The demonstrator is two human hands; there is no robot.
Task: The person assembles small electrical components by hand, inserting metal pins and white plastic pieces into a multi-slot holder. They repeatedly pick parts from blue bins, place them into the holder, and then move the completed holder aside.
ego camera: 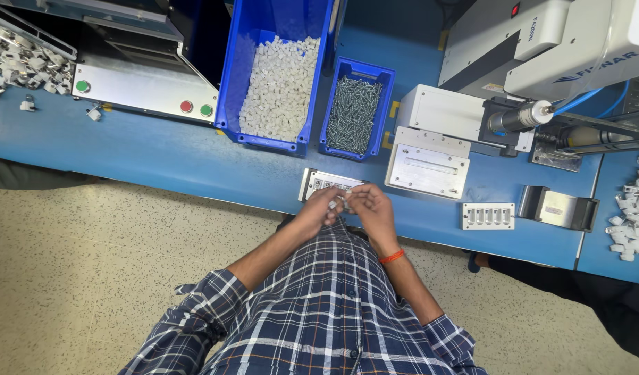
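My left hand (321,209) and my right hand (370,206) meet at the near edge of the blue table (180,156), fingertips together. Both pinch small white plastic parts (339,201) between them. They hover just over a small metal fixture tray (328,182) with several slots. An orange band circles my right wrist. Straight ahead stand a large blue bin of white plastic pieces (278,83) and a smaller blue bin of metal screws (354,111).
A metal jig block (428,167) and a second slotted fixture (487,216) lie to the right. A grey machine with a nozzle (527,114) stands at back right. A control box with red and green buttons (146,87) sits back left. Loose white parts (632,215) lie far right.
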